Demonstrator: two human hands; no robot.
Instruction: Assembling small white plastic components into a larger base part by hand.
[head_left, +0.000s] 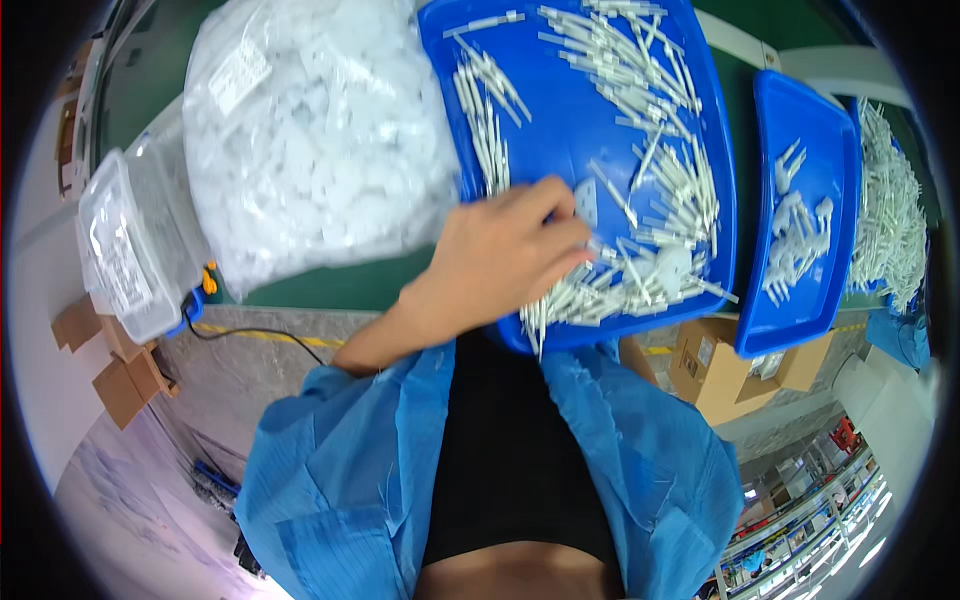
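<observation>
My left hand [510, 245] reaches over a large blue tray [540, 130], its fingers curled and pressed together near the front edge. Whatever is between the fingertips is hidden or too small to make out. Thin white plastic sticks [690, 190] lie scattered along the tray's sides and front, some right under the fingers. A small flat white piece with holes [587, 203] sits beside the knuckles, and a whitish translucent piece [672, 268] rests on the sticks farther right. My right hand is out of sight; only a bit of forearm shows below the tray.
A big clear bag of small white parts [320, 130] stands left of the tray, beside a clear plastic box [125, 245]. To the right are a smaller blue tray [800, 290] holding white pieces and a heap of sticks [885, 210]. An open cardboard box [715, 370] is below.
</observation>
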